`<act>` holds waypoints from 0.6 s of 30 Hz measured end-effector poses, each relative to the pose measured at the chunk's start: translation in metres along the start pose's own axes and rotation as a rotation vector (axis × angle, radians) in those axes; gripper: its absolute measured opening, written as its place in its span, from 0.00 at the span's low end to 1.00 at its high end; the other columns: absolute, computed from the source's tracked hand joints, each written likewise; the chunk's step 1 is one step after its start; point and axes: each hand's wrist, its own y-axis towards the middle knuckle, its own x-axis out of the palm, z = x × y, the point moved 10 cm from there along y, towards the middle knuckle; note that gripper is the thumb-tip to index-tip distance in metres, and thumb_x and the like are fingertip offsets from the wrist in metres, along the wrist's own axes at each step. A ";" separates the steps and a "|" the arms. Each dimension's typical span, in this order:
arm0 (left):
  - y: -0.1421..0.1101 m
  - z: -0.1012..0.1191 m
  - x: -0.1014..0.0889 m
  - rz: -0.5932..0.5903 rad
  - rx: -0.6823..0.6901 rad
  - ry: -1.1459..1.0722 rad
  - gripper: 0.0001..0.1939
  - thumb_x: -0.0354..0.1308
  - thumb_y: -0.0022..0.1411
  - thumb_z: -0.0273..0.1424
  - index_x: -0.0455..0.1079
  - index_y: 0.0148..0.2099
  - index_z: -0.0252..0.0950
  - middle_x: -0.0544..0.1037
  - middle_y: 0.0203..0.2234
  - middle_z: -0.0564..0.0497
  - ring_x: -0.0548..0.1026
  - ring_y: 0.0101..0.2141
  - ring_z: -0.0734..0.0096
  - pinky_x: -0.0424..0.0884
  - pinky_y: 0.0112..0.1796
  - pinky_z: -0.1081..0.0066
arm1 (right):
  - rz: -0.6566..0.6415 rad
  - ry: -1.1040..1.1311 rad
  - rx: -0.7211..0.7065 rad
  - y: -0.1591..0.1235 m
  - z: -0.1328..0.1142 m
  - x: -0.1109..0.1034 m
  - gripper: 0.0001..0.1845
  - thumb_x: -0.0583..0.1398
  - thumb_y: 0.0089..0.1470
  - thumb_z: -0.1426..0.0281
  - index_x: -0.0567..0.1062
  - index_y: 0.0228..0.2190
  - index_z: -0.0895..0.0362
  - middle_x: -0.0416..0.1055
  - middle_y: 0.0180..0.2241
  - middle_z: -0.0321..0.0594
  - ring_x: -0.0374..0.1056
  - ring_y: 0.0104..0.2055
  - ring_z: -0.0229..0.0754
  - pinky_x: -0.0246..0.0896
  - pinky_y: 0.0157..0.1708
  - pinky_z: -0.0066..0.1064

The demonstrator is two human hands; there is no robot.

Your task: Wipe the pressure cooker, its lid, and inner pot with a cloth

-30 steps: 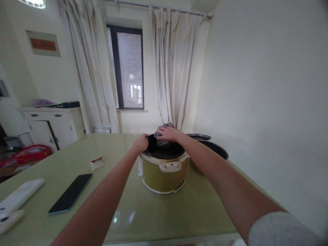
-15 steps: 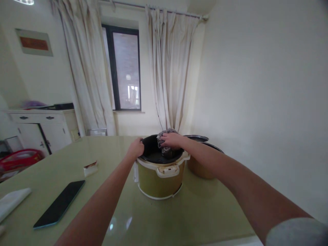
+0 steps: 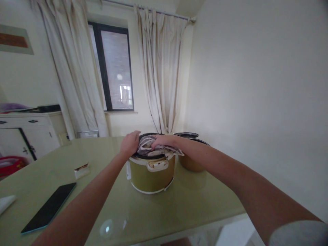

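A rice cooker with a green-gold body, a stained white front handle and a dark inner pot stands on the table. My left hand grips the left side of its rim, some fingertips hidden behind the edge. In my right hand is a crumpled grey-and-white striped cloth, pressed over the mouth of the pot. Part of the cloth hangs over the right rim, and it covers most of the inside. The right fingers are partly hidden in its folds.
Behind the cooker's right side stands a second brownish pot with a dark lid by it. To the left on the glossy green table lie a dark phone and a small white packet. A wall rises at the right.
My right hand has brought the cloth from the inner pot's right side leftward and up across its mouth, where it spreads wider. My left hand stays at the rim. The view has turned slightly right.
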 end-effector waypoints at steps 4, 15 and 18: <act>-0.014 0.052 0.027 -0.400 0.086 -0.443 0.32 0.39 0.76 0.51 0.77 0.56 0.37 0.86 0.43 0.47 0.79 0.52 0.59 0.73 0.58 0.63 | 0.125 0.110 -0.136 -0.006 0.001 -0.022 0.33 0.69 0.39 0.72 0.71 0.50 0.55 0.77 0.41 0.35 0.73 0.47 0.45 0.68 0.52 0.34; -0.055 0.088 0.066 -1.033 -0.018 -0.230 0.32 0.69 0.55 0.47 0.75 0.59 0.41 0.85 0.46 0.50 0.83 0.45 0.57 0.78 0.46 0.66 | -0.145 0.159 0.043 -0.022 0.041 -0.073 0.39 0.72 0.40 0.71 0.73 0.56 0.54 0.72 0.57 0.45 0.68 0.59 0.50 0.62 0.61 0.41; -0.047 0.093 0.083 -1.082 0.048 -0.021 0.26 0.66 0.55 0.41 0.77 0.55 0.40 0.85 0.43 0.49 0.83 0.43 0.55 0.79 0.41 0.66 | 0.025 0.279 -0.037 -0.006 0.045 -0.091 0.26 0.64 0.54 0.63 0.75 0.55 0.54 0.73 0.58 0.47 0.66 0.62 0.49 0.56 0.66 0.43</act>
